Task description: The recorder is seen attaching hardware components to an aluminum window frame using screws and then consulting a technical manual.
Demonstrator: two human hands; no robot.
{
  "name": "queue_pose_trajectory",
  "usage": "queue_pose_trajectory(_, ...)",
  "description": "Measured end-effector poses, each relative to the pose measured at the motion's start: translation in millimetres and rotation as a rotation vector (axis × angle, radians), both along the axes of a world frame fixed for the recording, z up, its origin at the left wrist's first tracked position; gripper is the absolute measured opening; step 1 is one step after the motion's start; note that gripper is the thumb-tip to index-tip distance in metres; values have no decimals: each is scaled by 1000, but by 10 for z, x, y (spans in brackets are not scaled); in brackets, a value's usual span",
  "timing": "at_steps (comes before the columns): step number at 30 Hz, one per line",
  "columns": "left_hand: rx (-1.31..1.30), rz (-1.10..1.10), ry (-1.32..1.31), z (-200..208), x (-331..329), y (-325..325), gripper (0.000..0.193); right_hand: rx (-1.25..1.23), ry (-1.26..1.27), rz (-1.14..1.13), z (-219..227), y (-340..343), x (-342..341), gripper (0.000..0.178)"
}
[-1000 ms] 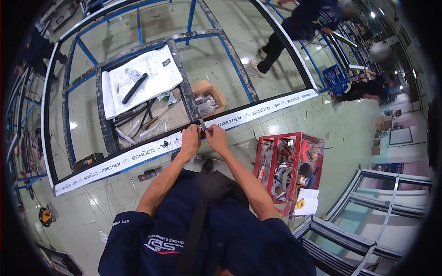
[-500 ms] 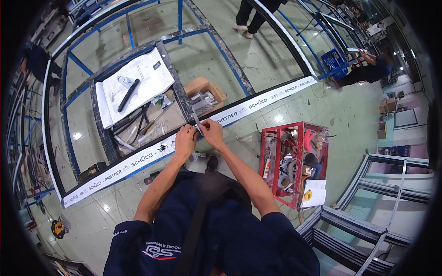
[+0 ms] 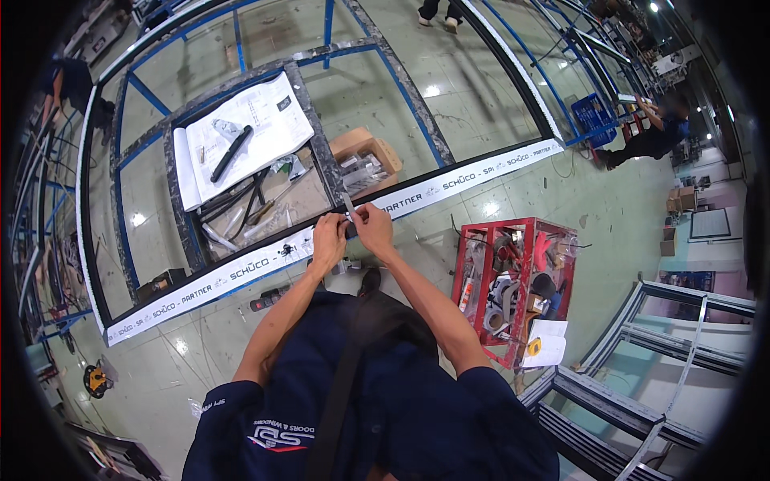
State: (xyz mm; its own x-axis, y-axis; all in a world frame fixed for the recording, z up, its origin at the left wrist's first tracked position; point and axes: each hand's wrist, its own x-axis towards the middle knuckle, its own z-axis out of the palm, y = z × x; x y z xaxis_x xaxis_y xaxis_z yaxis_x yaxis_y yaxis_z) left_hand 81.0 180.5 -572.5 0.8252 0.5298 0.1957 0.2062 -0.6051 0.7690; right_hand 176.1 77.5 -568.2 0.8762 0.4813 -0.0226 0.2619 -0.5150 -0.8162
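A large black window frame, its near side covered in white printed film (image 3: 233,275), lies across a blue metal stand. Over this near side, my left hand (image 3: 329,242) and my right hand (image 3: 374,231) meet with fingers bent and pinched together. A thin grey strip (image 3: 348,204) sticks up between them, with my right fingers closed on it. What the left fingertips pinch is hidden behind them. Just beyond my hands stands an open cardboard box (image 3: 388,152) holding small wrapped parts. A black-handled tool (image 3: 232,154) rests on paper sheets (image 3: 273,112) to the left.
The stand's tray (image 3: 273,207) holds loose tubes and small parts. A red cart (image 3: 525,232) with tools and tape rolls is at my right. Stacked frames (image 3: 618,389) fill the lower right. One person (image 3: 659,132) works at far right, another (image 3: 74,88) at far left.
The view has shifted slightly, so the frame and stand sit a little lower. My hands stay together at the frame's near side, and less of the grey strip shows above my fingers.
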Motion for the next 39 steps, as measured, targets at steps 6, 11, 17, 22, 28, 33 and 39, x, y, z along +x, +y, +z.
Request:
queue_pose_trajectory(6, -274, 71, 20, 8, -13, 31, 11, 3, 7, -4, 3, -26, -17, 17)
queue_pose_trajectory(11, -479, 145, 30, -115, -47, 120, 15, 24, 41, -6, 40, -27, -51, 17)
queue_pose_trajectory(17, -655, 97, -20, -134, -81, 187, 15, -23, 12, -54, -9, 15, -24, 18)
queue_pose_trajectory(22, -789, 120, -71, -152, -97, 227, 17, 54, 97, -156, -25, 75, 13, 20)
queue_pose_trajectory(28, -954, 197, -112, -123, -115, 246, 16, 284, 377, -264, -101, -160, 58, 19)
queue_pose_trajectory(33, -974, 250, -71, -31, -59, 143, 19, 366, 534, -308, 35, -375, 44, 17)
queue_pose_trajectory(39, 311, -231, 30, 580, -29, 180, 36, 402, 603, -269, 128, -376, -7, 15)
